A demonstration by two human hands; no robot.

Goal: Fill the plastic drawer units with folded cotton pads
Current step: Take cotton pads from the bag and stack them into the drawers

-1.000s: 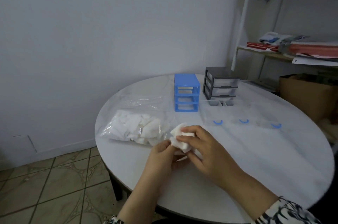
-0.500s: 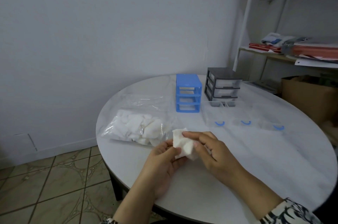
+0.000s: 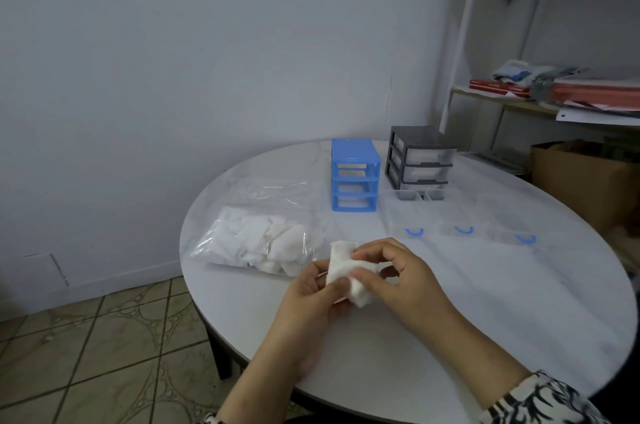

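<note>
A white cotton pad (image 3: 341,267) is held above the near part of the round white table (image 3: 519,312). My left hand (image 3: 306,302) grips it from below and my right hand (image 3: 394,271) pinches its right side. A clear bag of cotton pads (image 3: 256,243) lies at the table's left. At the back stand a blue drawer frame (image 3: 354,181) with its slots open and a grey drawer unit (image 3: 420,158) with clear drawers. Three clear drawers with blue handles (image 3: 462,231) lie in a row in front of the units.
A shelf (image 3: 554,101) with papers and folders stands at the right, with a cardboard box (image 3: 585,177) below it. Tiled floor (image 3: 104,347) lies to the left of the table. A wall runs close behind the table.
Both hands have turned and folded the cotton pad between them, keeping it above the near table. The view has shifted slightly.
</note>
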